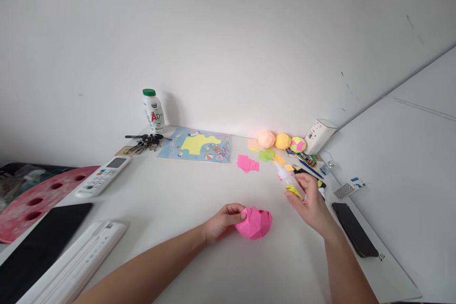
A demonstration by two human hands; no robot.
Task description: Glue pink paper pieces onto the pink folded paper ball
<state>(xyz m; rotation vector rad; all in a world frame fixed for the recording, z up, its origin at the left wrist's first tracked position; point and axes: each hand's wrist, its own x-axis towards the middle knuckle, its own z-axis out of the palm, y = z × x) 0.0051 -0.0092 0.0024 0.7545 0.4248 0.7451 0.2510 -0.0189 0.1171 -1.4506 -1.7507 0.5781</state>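
Note:
My left hand [227,221] grips the left rim of a pink folded-paper ball [254,224], thumb over its edge. The ball's top is open and its facets face me. To the right, my right hand [309,199] is closed around a small clear glue bottle [289,180] with a yellow label, its white nozzle tilted up and left. Beyond it lie pink paper pieces [245,163], green paper pieces [266,154] and orange slips. Three finished paper balls stand by the wall: a peach ball [266,139], an orange ball [282,141] and a green-and-pink ball [298,145].
A white box [320,135], a blue pen [311,169] and a black case [354,229] are at the right. Leftward are a printed blue card [217,147], a white bottle [154,114], keys [149,142], a remote [103,176], a dark tablet [44,240] and a long white device [76,259].

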